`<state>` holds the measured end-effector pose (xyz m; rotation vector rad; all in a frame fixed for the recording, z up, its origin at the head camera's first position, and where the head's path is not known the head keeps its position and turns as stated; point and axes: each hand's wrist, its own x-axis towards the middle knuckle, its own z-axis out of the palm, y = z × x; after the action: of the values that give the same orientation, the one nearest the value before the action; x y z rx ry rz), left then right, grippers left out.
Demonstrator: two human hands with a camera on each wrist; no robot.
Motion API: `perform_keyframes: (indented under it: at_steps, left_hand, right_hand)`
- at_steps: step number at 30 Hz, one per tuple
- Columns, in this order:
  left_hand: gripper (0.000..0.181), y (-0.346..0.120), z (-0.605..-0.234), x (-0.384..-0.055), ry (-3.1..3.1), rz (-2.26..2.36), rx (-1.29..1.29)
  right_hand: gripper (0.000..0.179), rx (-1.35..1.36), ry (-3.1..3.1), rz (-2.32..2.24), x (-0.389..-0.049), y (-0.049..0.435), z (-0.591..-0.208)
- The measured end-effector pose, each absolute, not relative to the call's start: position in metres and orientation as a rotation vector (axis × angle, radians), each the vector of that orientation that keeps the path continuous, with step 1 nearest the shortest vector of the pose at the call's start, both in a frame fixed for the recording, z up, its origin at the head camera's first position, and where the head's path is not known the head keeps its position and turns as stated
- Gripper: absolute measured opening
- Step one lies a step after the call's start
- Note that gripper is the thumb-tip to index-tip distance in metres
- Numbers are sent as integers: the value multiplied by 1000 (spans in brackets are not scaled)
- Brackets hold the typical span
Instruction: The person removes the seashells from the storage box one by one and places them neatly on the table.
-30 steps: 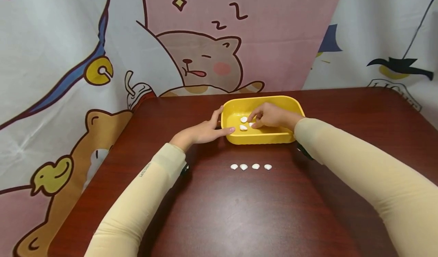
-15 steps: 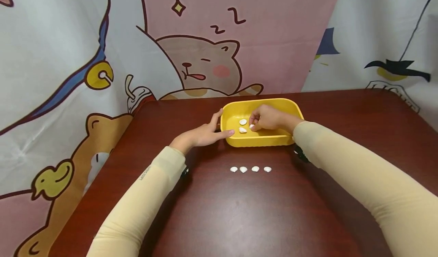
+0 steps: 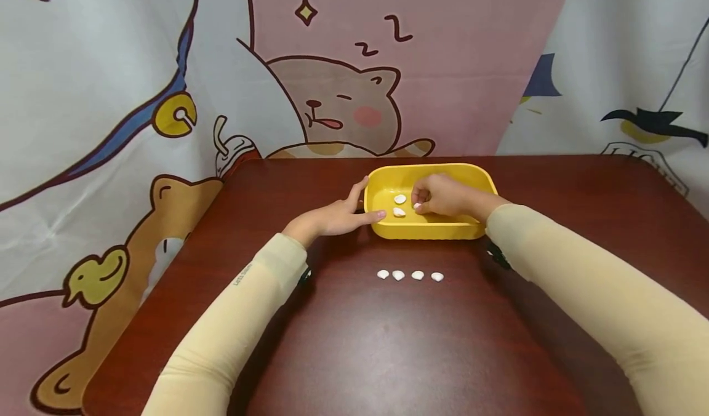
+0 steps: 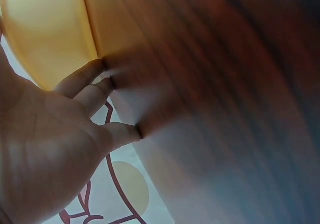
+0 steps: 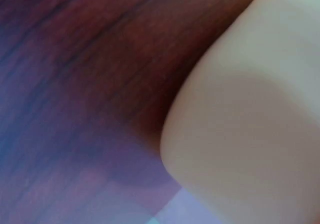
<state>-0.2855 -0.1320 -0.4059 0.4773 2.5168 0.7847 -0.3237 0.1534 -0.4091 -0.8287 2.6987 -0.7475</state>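
Observation:
A yellow tray (image 3: 432, 231) stands near the far edge of the table. My left hand (image 3: 339, 216) lies against its left end, fingers spread and nearly straight, thumb over the rim. In the left wrist view, fingertips of the left hand (image 4: 55, 119) rest on the table beside the tray (image 4: 50, 28). My right hand (image 3: 445, 194) reaches into the tray and pinches a small white seashell (image 3: 417, 206) between thumb and fingers. Two more white shells, one farther back (image 3: 400, 199) and one nearer (image 3: 399, 212), lie on the tray's floor to its left.
On the dark red-brown table (image 3: 410, 342), several white shells, including a right-hand end shell (image 3: 437, 277), form a row in front of the tray. A cartoon-printed cloth (image 3: 454, 65) hangs behind. The right wrist view holds a blurred pale curved surface (image 5: 245, 134) over the table.
The right hand has closed thumb and fingers on the shell and drawn it slightly away from the other two. The left hand stays at the tray's end. The head view has shifted a little.

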Motion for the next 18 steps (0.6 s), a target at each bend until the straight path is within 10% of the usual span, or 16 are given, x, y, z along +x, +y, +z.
perform_keyframes:
  at_steps: [18]
  left_hand:
    - [115, -134, -408, -289, 2509, 771, 475]
  right_hand:
    - [20, -656, 2567, -996, -232, 201, -348]
